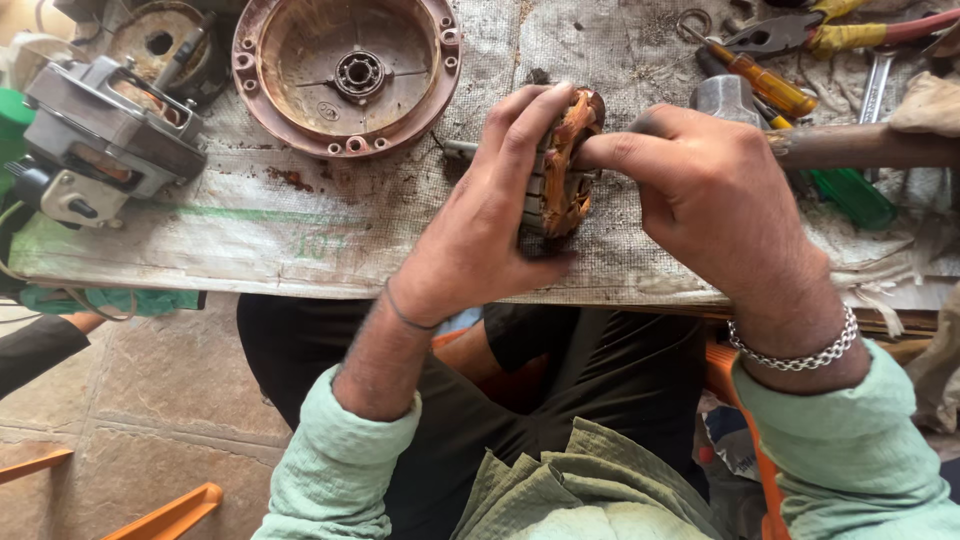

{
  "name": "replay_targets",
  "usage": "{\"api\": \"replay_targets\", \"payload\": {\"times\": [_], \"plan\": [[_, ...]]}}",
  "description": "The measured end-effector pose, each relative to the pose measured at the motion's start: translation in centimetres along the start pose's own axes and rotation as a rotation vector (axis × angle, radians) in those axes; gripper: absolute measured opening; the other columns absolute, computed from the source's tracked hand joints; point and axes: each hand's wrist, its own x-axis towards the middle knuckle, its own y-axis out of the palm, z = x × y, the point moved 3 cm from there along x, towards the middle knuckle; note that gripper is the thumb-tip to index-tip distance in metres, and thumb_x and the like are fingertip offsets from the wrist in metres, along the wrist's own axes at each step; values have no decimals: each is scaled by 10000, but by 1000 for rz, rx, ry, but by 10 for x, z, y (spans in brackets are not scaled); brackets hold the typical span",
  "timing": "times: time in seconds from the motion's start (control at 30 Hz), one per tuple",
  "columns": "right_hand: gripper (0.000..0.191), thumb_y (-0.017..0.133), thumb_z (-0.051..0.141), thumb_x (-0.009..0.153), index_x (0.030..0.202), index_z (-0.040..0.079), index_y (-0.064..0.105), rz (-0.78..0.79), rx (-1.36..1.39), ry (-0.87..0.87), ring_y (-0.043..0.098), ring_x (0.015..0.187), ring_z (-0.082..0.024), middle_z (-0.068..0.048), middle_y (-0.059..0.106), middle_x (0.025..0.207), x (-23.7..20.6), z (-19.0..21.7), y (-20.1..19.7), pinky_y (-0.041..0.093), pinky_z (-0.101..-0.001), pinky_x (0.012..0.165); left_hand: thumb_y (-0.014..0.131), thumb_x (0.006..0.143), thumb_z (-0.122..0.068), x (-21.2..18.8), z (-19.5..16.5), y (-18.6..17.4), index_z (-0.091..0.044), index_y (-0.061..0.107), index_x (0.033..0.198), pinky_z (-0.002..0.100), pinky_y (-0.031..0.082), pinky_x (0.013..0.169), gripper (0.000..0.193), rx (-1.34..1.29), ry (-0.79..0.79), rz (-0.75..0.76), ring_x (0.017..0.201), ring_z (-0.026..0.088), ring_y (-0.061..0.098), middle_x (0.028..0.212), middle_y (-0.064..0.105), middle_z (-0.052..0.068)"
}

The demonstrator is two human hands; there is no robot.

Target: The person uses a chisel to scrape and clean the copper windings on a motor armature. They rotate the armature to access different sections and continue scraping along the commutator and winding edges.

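— Firstly, the fingers: what do they hold?

— Left hand [490, 230] is wrapped around a small motor stator [562, 175], thumb beneath, fingertips over its top edge. Right hand [700, 190] pinches the copper windings at the stator's open face, forefinger and thumb closed on them.

— Location of the stator?

— Raised just above the cloth-covered worktop [300, 240], near its front edge, between both hands.

— Surroundings?

— Round rust-coloured motor housing [345, 75] behind the left hand. Grey motor assembly [100, 135] at far left. Hammer [740, 100], orange-handled screwdriver [765, 85], green-handled screwdriver [850, 195] and pliers [800, 35] beyond the right hand.
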Motion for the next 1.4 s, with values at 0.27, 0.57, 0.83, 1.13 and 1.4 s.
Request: {"api": "replay_targets", "payload": {"times": [0.27,0.57,0.83,1.13,1.4], "plan": [[400,688,-126,816,1142,95,753,-11,48,-186,709,805,-325,-150,692,953,-6,-3,-2,573,-427,669,916,784,-38,-6,5,-1,-100,179,1588,416,467,1263,1092,133,30,-34,1473,373,489,1555,392,183],[416,686,-143,866,1174,124,770,31,82,-40,685,729,-282,-126,660,866,-7,-12,7,545,-414,615,972,775,-171,-4,10,-5,-69,147,1506,439,507,1173,1107,-60,30,-8,1370,414,557,1481,432,245],[297,709,-87,807,1069,49,740,-30,33,-229,704,737,-326,-171,682,877,-1,16,-7,572,-424,608,1020,687,-149,0,1,0,-108,278,1518,439,536,1192,1115,162,-30,-38,1431,419,531,1528,382,202],[196,725,-38,880,1055,47,753,-33,-15,-233,711,710,-283,-161,688,863,6,13,-4,580,-384,582,1033,651,-159,3,1,0,-98,263,1552,456,451,1235,1187,171,-22,-44,1494,429,469,1589,379,218],[266,676,-119,847,1047,43,742,-84,-33,-239,704,751,-306,-152,672,894,5,11,-8,572,-402,619,1021,701,-140,5,4,2,-72,268,1558,439,452,1298,1142,155,-44,-45,1515,411,475,1597,406,218]]}}
